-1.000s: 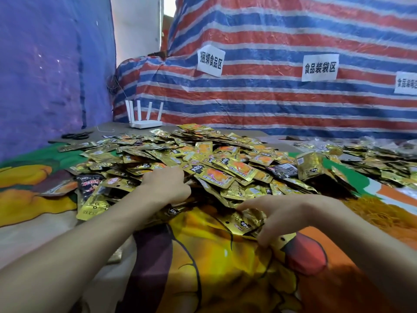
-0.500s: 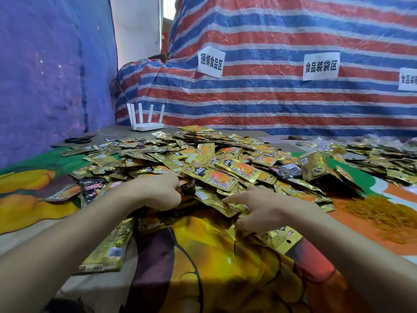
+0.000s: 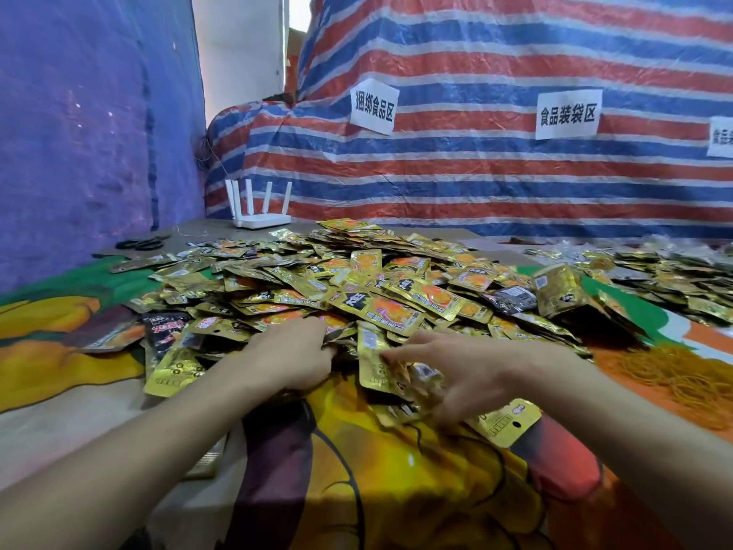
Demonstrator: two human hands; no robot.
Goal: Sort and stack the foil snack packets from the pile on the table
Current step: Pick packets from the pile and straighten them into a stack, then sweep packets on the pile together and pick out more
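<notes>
Here, the left hand [image 3: 293,355] curls its fingers into the near edge of the pile of foil packets [image 3: 396,287] on the table [image 3: 59,410]; whether it grips any, I cannot tell. Just beside it, the blurred right hand [image 3: 456,371] spreads relaxed fingers over loose packets. Rubber bands [image 3: 674,379] lie far right.

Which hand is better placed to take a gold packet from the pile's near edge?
Probably the right hand: its fingers touch a gold packet; the left hand curls into the pile.
</notes>
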